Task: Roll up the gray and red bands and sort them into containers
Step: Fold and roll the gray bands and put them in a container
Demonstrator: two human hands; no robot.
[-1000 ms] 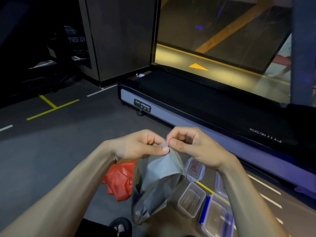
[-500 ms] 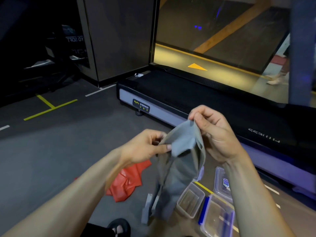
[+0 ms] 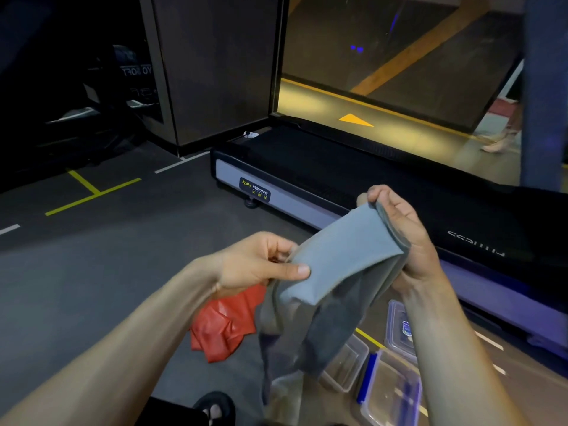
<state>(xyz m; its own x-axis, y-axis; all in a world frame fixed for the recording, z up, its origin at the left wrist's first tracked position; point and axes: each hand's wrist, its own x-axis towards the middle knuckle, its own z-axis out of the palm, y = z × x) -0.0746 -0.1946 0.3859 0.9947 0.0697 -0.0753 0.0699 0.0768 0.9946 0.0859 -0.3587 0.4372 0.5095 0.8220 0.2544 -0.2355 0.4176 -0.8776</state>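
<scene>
Red band (image 3: 226,329) lies crumpled on floor (image 3: 107,272); clear containers (image 3: 390,392) beside treadmill (image 3: 307,179). Left hand (image 3: 261,262) and right hand (image 3: 399,238) each pinch gray band (image 3: 335,272), held aloft, partly hiding containers.

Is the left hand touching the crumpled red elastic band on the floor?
Apart. The head view shows the left hand raised, pinching the gray elastic band, while the red band lies on the floor below it.
</scene>
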